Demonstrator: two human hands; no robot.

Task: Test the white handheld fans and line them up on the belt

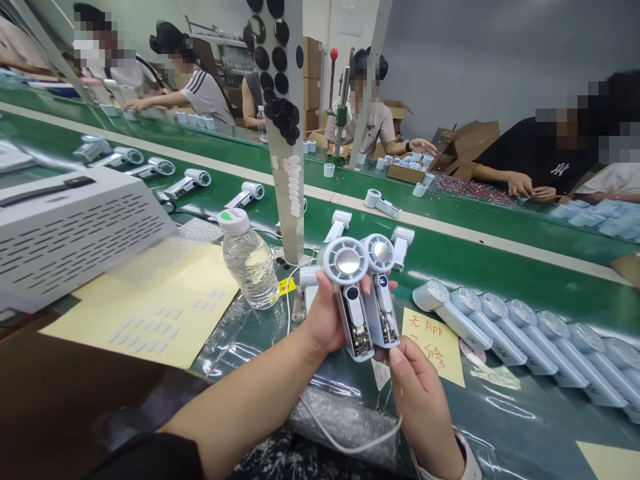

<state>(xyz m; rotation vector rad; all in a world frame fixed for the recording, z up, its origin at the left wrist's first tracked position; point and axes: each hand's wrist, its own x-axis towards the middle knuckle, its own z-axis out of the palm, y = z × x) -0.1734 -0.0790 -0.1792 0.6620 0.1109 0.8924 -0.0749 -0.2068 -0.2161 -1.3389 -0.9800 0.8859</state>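
Observation:
Two light-blue handheld fans are held up side by side, their round heads at the top and clear panels showing circuit boards. My left hand (325, 317) is closed around the handles from behind, holding the left fan (356, 320) and the right fan (384, 310). A small display on the right fan is lit with digits. My right hand (420, 393) is closed at the bottom end of the right fan, thumb and fingers pinched there. A white cable (350, 450) loops up into this hand; its plug is hidden by the fingers.
A water bottle (247, 260) stands left, near yellow paper (200, 333) with small white pieces. A perforated grey machine (85, 233) is behind it. Several fans (530, 333) lie in a row at right, beside a handwritten note (435, 347). A post (290, 233) rises ahead; co-workers sit across the green belt (500, 260).

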